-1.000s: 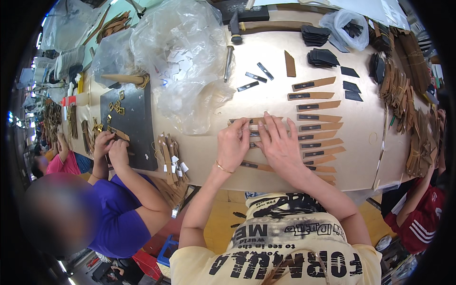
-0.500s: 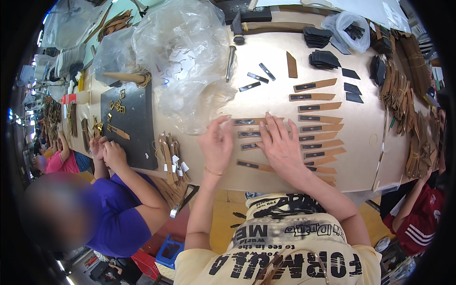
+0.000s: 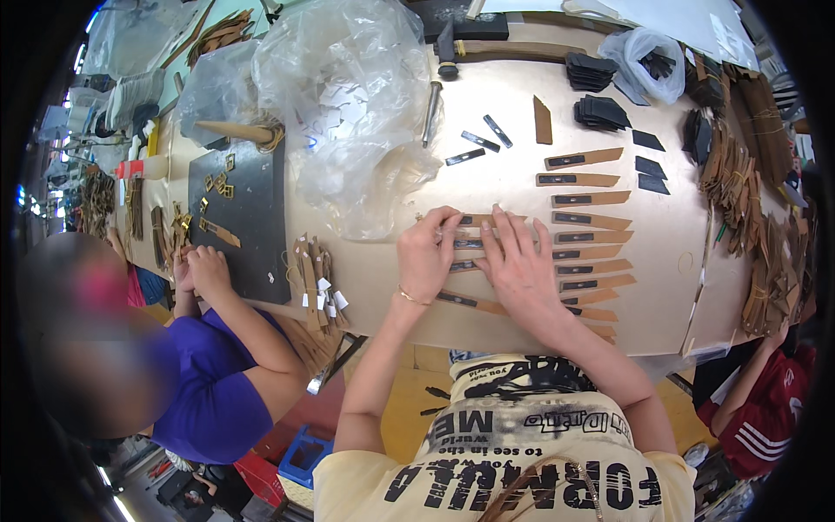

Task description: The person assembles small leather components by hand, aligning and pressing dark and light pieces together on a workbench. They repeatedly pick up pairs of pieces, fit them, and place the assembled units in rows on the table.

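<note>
Both hands rest at the frame's centre: the right hand (image 3: 524,277) lies flat, fingers spread over brown strips (image 3: 490,307), with no visible grip on anything; the left hand (image 3: 426,258) has bent fingers, thumb and forefinger close together at the strips' left ends, and whether it pinches anything I cannot tell. Three strips show around the fingers and one below, each bearing a dark bar (image 3: 458,299) toward its left end. Right of centre, a column of similar strips fills the table (image 3: 665,287), bars on all seen clearly; the right forearm partly hides the lowest. By judgement, most strips laid out have their bars. Above centre, three loose bars (image 3: 480,141) and one bare strip (image 3: 543,120) look left over. The strips are flat, narrow and tan, many with slanted right ends; the bars are glossy. Farther out lie black stacks (image 3: 589,72) at upper right.
</note>
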`<control>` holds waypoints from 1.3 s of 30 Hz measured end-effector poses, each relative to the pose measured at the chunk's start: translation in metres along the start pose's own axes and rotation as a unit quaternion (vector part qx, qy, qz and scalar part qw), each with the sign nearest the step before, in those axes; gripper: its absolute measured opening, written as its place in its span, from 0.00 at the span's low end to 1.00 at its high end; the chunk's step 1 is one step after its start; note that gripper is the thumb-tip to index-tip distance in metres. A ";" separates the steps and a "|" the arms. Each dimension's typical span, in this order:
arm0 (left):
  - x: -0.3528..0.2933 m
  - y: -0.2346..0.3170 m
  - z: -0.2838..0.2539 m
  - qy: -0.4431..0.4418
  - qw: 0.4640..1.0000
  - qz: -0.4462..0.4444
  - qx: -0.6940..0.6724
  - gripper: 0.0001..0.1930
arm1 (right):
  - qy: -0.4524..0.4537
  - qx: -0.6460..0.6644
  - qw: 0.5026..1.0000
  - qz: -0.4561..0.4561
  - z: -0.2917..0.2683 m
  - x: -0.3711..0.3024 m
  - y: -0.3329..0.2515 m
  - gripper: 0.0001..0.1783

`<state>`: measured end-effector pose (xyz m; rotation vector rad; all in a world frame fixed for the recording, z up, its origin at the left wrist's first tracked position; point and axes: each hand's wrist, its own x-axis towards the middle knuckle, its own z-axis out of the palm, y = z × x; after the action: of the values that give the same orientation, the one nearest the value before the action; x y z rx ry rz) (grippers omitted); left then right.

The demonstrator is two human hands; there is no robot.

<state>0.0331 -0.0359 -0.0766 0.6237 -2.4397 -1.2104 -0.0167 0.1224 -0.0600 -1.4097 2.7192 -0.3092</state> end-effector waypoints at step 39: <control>-0.037 -0.001 -0.005 -0.126 0.916 0.251 0.285 0.18 | 0.018 0.056 0.998 0.005 -0.002 -0.023 0.018 0.27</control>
<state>0.0670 -0.0201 -0.0789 -0.0568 -2.9263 -0.3845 -0.0184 0.1517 -0.0630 -1.3751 2.6883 -0.4827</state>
